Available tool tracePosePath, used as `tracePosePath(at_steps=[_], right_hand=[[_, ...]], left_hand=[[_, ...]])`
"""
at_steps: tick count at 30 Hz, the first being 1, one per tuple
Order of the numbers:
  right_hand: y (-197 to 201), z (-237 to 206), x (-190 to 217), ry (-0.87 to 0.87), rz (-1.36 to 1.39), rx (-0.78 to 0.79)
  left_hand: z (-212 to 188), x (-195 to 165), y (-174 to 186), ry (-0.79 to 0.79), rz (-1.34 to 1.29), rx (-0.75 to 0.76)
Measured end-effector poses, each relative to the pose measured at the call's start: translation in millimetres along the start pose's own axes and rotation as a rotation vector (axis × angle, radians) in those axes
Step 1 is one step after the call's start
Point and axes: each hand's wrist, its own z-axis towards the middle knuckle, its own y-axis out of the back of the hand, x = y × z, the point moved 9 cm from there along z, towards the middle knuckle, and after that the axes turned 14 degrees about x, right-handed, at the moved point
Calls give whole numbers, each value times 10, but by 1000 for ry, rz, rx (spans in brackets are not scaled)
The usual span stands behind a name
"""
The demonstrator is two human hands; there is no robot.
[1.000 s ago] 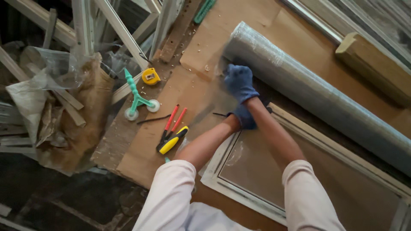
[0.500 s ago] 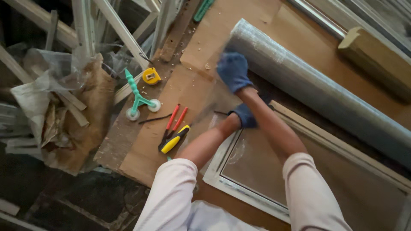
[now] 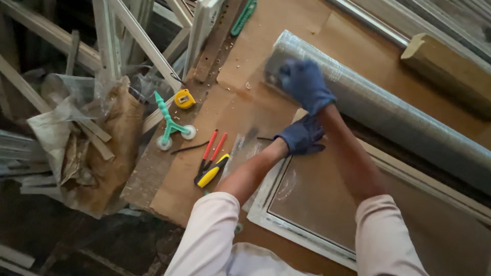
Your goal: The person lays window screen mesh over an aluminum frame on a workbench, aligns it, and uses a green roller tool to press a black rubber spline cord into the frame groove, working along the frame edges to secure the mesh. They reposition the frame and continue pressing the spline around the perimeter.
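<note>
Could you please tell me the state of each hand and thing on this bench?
Right hand: gloved, on the mesh roll.
Left hand: gloved, pressed on the frame corner.
Mesh roll: mostly rolled.
White frame: lying flat.
Red-handled pliers: lying loose.
Yellow tape measure: retracted.
</note>
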Motion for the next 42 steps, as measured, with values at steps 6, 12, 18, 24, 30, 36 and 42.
tracePosePath(at_steps=[6, 12, 18, 24, 30, 36, 42], right_hand=[[-604, -275, -313, -56, 61, 58], [-653, -147, 291, 77, 100, -115], [-1104, 51, 1133, 324, 480, 127], [-1133, -177, 1409, 434, 470, 44], [-1033, -1665, 670, 67, 840, -323], [-1162, -4214, -21, -553, 704, -608], [-946, -5820, -95, -804, 465, -716]], left_hand=[[36, 211, -194, 81, -284, -27], [-124, 186, -155, 104, -226, -80], [-326, -115, 211, 114, -17, -185], [-402, -547, 530, -55, 337, -316], [-416, -282, 479, 185, 168, -447], [-900, -278, 16, 406, -33, -584], [-1546, -432, -244, 600, -244, -422]])
